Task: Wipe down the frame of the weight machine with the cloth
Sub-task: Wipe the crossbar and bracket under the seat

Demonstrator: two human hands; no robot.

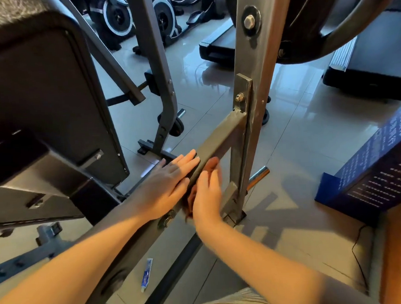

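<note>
The weight machine's grey metal frame has a slanted bar (pixel 219 137) running from the lower left up to a vertical post (pixel 251 84). My left hand (pixel 166 184) lies flat with straight fingers on the bar's left side. My right hand (pixel 207 195) presses a reddish-brown cloth (pixel 213 164) against the bar's right face, fingers mostly straight. Only the cloth's edges show above and below that hand, and the hand and cloth look blurred.
A black padded seat (pixel 43 95) fills the left. A weight plate (pixel 308 18) hangs at the top right. A blue box (pixel 372 166) stands on the tiled floor at the right, and a small tube (pixel 147 274) lies under the bar. Treadmills and exercise bikes stand behind.
</note>
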